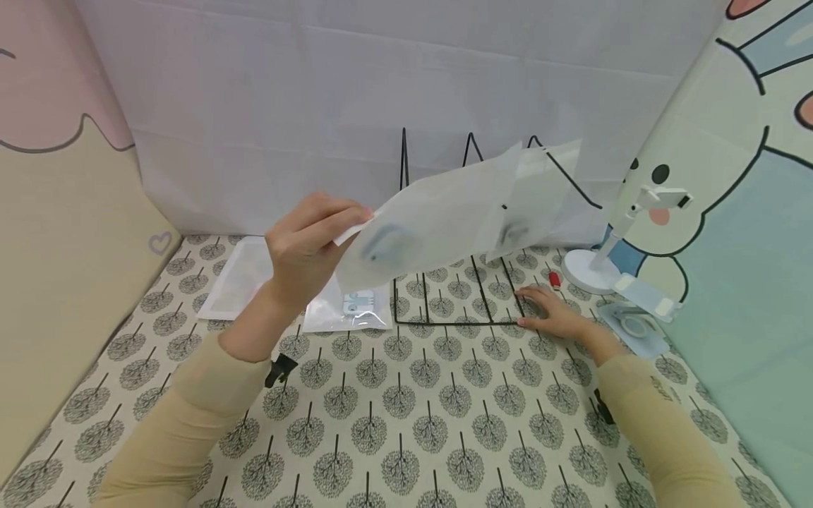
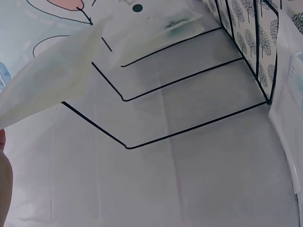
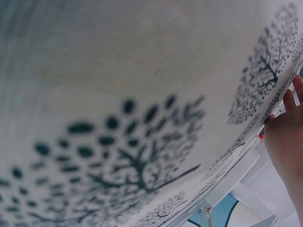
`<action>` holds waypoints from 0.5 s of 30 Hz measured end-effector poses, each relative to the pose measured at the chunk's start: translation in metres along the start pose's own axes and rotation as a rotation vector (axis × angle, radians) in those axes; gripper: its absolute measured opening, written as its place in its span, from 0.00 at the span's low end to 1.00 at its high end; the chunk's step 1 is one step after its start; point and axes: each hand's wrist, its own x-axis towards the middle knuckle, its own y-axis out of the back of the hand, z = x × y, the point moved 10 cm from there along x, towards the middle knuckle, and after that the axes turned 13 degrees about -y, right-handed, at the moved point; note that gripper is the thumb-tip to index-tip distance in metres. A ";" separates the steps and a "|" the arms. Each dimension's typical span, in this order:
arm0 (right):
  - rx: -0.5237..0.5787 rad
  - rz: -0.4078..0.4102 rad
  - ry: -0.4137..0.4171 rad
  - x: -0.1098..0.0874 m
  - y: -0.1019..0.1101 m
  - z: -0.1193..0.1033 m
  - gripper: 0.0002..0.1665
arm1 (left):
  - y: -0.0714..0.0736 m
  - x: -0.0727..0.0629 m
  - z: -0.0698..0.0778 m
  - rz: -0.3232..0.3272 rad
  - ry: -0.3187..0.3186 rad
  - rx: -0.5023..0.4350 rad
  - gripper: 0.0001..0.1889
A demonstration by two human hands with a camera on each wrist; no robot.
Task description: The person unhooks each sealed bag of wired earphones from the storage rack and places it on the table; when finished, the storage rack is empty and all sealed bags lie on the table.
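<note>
Head view: your left hand [image 1: 308,243] is pinching one end of a floppy bag [image 1: 432,215] above the wire rack [image 1: 457,324]; right hand [image 1: 554,315]'s loosely spread at the rack's corner. Left wrist: limp bag could snag a wire loop [image 2: 196,126] or bump the other bag [image 2: 158,34]. Right wrist: can't tell if you're bracing, so the rack might slide.

Centre of frame: rack [image 1: 480,289] on table [image 1: 406,409]; bag [image 1: 438,219], in left hand [image 1: 305,247], before it. Left of rack: pouch [image 1: 327,310], then flat packet [image 1: 236,281]. Right: right hand [image 1: 552,314], then stand [image 1: 589,272].
</note>
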 end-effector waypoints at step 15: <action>0.005 -0.041 -0.051 0.002 -0.004 0.002 0.42 | 0.023 0.004 0.006 0.044 0.031 0.006 0.03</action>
